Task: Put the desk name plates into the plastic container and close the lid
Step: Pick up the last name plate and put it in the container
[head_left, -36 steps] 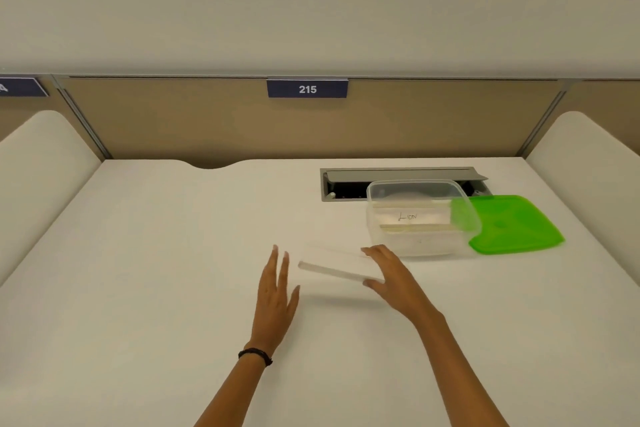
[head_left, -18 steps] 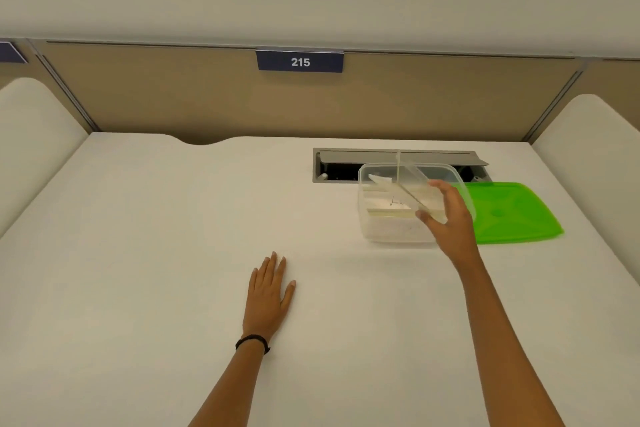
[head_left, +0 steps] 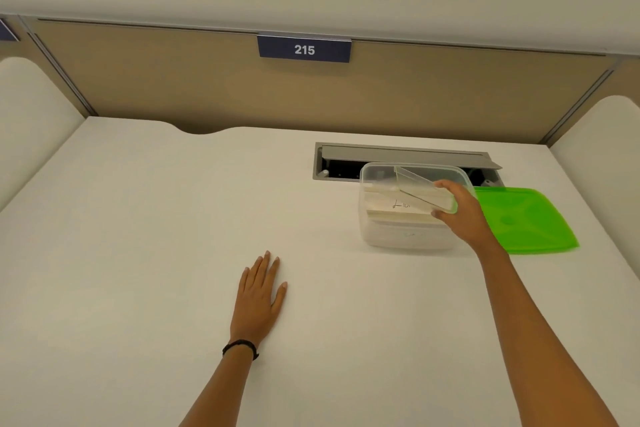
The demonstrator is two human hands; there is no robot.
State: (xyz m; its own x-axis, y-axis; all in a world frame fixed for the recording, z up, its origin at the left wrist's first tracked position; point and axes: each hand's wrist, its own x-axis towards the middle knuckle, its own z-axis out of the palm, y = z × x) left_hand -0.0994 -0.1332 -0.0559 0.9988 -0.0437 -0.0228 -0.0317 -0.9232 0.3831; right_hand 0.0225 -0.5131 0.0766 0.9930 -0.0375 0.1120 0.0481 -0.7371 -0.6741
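The right hand [head_left: 462,215] grips a clear name plate [head_left: 424,191], now tilted lower into the container [head_left: 408,236], while the left hand [head_left: 258,298] stays flat, fingers spread.

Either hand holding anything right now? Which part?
Right hand grips a clear name plate by its near end, tilted over the open container. Left hand lies flat on the desk, empty.

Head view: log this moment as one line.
right hand: holds clear name plate tilted over open container | left hand: flat on desk, empty | green lid: off, beside container
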